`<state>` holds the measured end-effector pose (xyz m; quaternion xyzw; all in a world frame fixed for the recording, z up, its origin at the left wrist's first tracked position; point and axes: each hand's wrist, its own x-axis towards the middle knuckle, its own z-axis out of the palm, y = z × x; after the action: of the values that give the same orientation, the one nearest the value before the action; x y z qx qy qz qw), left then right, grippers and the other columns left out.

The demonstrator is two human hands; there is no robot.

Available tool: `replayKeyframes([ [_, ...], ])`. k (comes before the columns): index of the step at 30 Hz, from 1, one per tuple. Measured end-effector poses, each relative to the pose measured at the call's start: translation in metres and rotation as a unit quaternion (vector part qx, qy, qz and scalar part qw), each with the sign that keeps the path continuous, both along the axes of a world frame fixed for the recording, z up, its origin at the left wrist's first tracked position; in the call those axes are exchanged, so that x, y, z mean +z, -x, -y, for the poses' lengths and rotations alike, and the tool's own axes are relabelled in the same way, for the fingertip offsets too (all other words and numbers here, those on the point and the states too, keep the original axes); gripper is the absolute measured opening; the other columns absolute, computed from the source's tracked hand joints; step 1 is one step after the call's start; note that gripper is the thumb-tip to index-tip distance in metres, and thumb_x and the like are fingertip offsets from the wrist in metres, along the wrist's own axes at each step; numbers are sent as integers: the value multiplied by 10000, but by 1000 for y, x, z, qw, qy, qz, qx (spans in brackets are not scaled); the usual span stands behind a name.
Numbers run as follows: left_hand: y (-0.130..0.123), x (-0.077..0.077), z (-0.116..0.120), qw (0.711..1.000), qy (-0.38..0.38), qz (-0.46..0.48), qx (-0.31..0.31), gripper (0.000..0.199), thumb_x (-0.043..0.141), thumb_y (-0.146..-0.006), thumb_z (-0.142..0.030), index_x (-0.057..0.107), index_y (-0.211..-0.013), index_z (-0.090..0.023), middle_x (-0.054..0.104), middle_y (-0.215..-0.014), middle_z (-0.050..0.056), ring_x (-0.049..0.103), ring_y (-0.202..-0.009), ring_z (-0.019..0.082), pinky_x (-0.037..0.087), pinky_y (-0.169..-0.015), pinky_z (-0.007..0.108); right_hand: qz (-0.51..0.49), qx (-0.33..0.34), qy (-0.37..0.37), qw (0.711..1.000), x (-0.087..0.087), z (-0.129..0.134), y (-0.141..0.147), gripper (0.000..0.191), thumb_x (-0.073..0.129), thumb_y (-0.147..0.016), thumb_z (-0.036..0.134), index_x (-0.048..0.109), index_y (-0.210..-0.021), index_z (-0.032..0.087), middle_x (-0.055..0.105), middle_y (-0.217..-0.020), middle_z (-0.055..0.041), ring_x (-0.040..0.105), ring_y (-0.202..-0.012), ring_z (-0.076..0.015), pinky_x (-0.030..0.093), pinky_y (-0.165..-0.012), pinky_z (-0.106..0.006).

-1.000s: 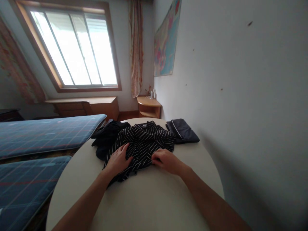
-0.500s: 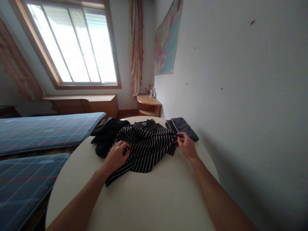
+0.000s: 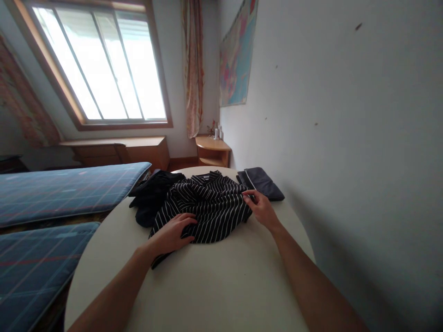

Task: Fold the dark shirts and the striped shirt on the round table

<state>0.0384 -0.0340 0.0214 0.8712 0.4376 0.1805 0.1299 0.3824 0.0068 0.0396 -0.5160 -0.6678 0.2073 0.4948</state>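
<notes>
The left hand point(image 3: 173, 233) lies on the lower left part of the black-and-white striped shirt point(image 3: 221, 210), its fingers loosely spread and thumb apart, gripping nothing; half a second ago its fingers were more curled and sat a little farther forward. The right hand point(image 3: 263, 211) pinches the shirt's right edge between thumb and fingertips. A second ago it was at the hem, nearer the left hand; now the two are farther apart, and the cloth between them, bunched then, lies smoother. The shirt rests on the white table point(image 3: 221, 286), between and just ahead of both hands. Ahead of the left hand, the dark crumpled clothes point(image 3: 150, 198) stay put; just beyond the right hand, so does the folded dark garment point(image 3: 265, 183).
</notes>
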Motion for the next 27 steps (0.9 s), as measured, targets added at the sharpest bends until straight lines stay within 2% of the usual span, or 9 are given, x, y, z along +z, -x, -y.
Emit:
replayKeyframes([
  [4, 5, -4, -7, 998, -32, -30, 51, 565, 508, -776, -79, 591, -1310, -242, 540, -1399, 76, 514, -1284, 254, 382, -1124, 394, -162, -103, 2, 981, -1, -11, -14, 432, 586, -824, 539, 664, -1053, 181, 584, -617, 8, 543, -516, -163, 473, -484, -274],
  [7, 12, -5, -12, 992, -39, -68, 100, 475, 467, -827, -108, 623, -1256, -239, 636, -1253, 73, 602, -1148, 257, 446, -1032, 393, -190, -107, -13, 976, -7, -20, -22, 489, 552, -845, 483, 584, -1217, 168, 704, -961, -104, 687, -861, -249, 576, -735, -374],
  [9, 14, -4, -13, 988, -49, -82, 124, 387, 479, -870, -185, 636, -1219, -241, 657, -1209, 71, 620, -1104, 266, 460, -992, 399, -144, -75, -34, 986, -12, -21, -23, 573, 547, -854, 433, 471, -1364, 182, 620, -1279, -157, 608, -1179, -273, 514, -967, -441],
  [12, 15, -1, -12, 984, -59, -95, 137, 331, 521, -883, -273, 641, -1190, -253, 665, -1191, 65, 624, -1086, 273, 463, -965, 401, 6, -4, -28, 1000, -17, -13, -18, 797, 643, -814, 448, 300, -1504, 243, 254, -1598, -151, 303, -1458, -280, 326, -1150, -495],
  [16, 14, 3, -10, 979, -66, -116, 151, 248, 490, -892, -240, 679, -1054, -251, 691, -1082, 56, 644, -1024, 263, 471, -914, 387, 217, 117, 34, 969, -18, 6, -9, 943, 843, -612, 518, 454, -1436, 276, -70, -1652, -110, 60, -1508, -364, 223, -1183, -528],
  [19, 12, 5, -10, 976, -69, -127, 166, 212, 462, -907, -218, 668, -949, -245, 700, -1016, 49, 655, -972, 248, 470, -869, 356, 292, 136, 46, 945, -18, 9, -3, 535, 854, -635, 421, 689, -1107, 228, 51, -1654, -102, 187, -1481, -386, 246, -1167, -543],
  [22, 8, 10, -9, 969, -95, -94, 208, 230, 398, -960, -237, 623, -1005, -234, 703, -1021, 55, 673, -906, 232, 467, -795, 322, 273, 130, 8, 953, -16, 4, -3, 116, 741, -774, 290, 695, -836, 203, 410, -1531, -117, 447, -1349, -320, 336, -1119, -497],
  [24, 5, 17, -6, 957, -125, -59, 255, 241, 367, -984, -253, 593, -1064, -224, 711, -982, 60, 684, -848, 232, 461, -744, 309, 202, 116, -12, 972, -11, 0, -4, 73, 653, -836, 267, 674, -872, 207, 648, -1267, -111, 611, -1140, -264, 434, -1022, -441],
  [27, 3, 30, -2, 931, -190, 4, 313, 228, 382, -988, -263, 570, -1103, -208, 717, -949, 65, 690, -830, 239, 449, -710, 296, 32, 36, -27, 998, -1, -2, -8, 178, 593, -873, 352, 634, -958, 202, 715, -891, -48, 673, -832, -213, 521, -800, -352],
])
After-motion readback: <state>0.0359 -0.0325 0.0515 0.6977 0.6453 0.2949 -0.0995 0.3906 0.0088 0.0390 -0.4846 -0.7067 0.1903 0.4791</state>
